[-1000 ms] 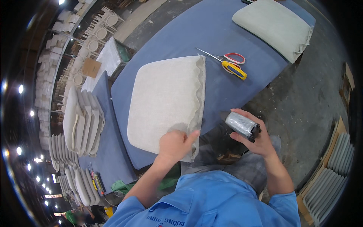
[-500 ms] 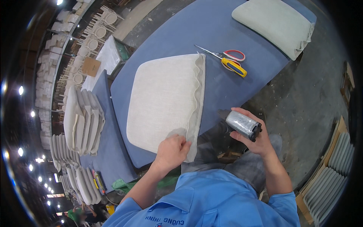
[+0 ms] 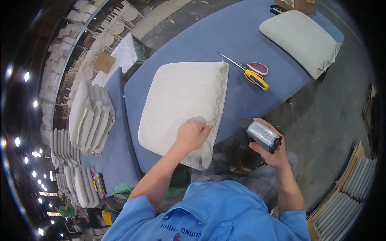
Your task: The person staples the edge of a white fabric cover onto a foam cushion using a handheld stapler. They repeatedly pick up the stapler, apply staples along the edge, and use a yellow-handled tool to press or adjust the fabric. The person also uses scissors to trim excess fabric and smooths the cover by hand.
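Note:
A pale fabric-covered seat cushion (image 3: 173,96) lies on the blue table, with loose wavy cloth along its right edge. My left hand (image 3: 195,134) is closed on that fabric edge near the cushion's lower right corner. My right hand (image 3: 275,154) is wrapped round a staple gun (image 3: 263,135) with a silver body and black end cap, held off the table's near edge, apart from the cushion. Beyond the cushion lie scissors (image 3: 257,68) with red and white handles, and a yellow-handled cutter (image 3: 257,80) rests against them.
Another covered cushion (image 3: 301,38) sits at the far right of the blue table (image 3: 193,40), before a cardboard box (image 3: 299,5). Stacked covers (image 3: 90,116) and cushions stand at left. A carton of grey pads (image 3: 341,209) is at lower right. Chair frames (image 3: 108,38) line the back left.
My left hand has moved up along the cushion's loose edge. The cushion's near corner has shifted outward a little. My right hand still holds the staple gun; the whole view has shifted slightly.

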`<act>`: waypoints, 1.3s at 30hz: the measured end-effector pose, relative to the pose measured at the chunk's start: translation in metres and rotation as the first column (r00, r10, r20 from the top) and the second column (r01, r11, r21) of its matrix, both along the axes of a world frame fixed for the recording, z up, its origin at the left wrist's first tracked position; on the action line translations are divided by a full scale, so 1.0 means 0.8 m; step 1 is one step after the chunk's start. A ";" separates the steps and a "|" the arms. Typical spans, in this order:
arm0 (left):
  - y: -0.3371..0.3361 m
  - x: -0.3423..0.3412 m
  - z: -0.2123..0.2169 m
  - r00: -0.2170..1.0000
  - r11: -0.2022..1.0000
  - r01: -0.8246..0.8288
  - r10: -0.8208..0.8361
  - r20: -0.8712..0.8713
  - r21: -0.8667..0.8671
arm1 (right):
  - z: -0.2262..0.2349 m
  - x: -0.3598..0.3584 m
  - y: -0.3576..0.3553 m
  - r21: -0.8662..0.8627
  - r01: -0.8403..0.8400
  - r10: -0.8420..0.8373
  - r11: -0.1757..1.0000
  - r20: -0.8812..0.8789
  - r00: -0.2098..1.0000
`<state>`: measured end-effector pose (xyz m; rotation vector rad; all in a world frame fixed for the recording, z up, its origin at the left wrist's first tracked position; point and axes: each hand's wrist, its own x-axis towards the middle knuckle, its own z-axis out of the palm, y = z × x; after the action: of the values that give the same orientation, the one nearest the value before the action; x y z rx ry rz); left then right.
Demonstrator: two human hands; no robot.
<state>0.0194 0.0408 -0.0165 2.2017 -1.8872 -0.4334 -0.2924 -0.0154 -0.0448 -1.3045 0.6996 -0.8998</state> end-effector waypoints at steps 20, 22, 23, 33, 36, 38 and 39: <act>0.010 -0.017 -0.002 0.988 0.997 0.047 -0.038 0.147 -0.058 | 0.022 -0.006 0.051 -0.049 0.038 -0.034 0.998 0.093 0.995; 0.011 -0.007 -0.009 0.994 0.994 0.051 -0.042 0.097 -0.093 | 0.022 -0.003 0.054 -0.024 0.015 -0.013 1.000 0.094 0.995; 0.010 -0.006 -0.011 0.996 0.991 0.056 -0.048 0.074 -0.120 | 0.022 -0.003 0.055 -0.023 0.014 -0.012 1.000 0.087 0.996; 0.045 -0.041 0.040 0.987 0.955 -0.100 0.059 0.153 0.279 | 0.023 -0.011 0.048 -0.009 0.035 -0.034 0.999 0.065 0.997; 0.079 -0.067 0.039 0.979 0.968 -0.071 0.022 0.202 0.239 | 0.021 -0.002 0.041 0.031 0.020 -0.023 0.999 0.101 0.995; 0.097 -0.055 0.015 0.987 0.993 -0.084 0.071 0.144 0.082 | 0.021 0.006 0.037 0.039 0.008 -0.013 0.999 0.121 0.993; 0.101 -0.045 0.010 0.993 0.994 -0.100 0.096 0.068 0.052 | 0.019 0.010 0.033 0.035 0.010 -0.014 0.999 0.117 0.993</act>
<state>-0.0164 0.1216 -0.0085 2.3599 -1.8093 -0.4054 -0.2843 0.0113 -0.0294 -1.2081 0.6291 -0.9617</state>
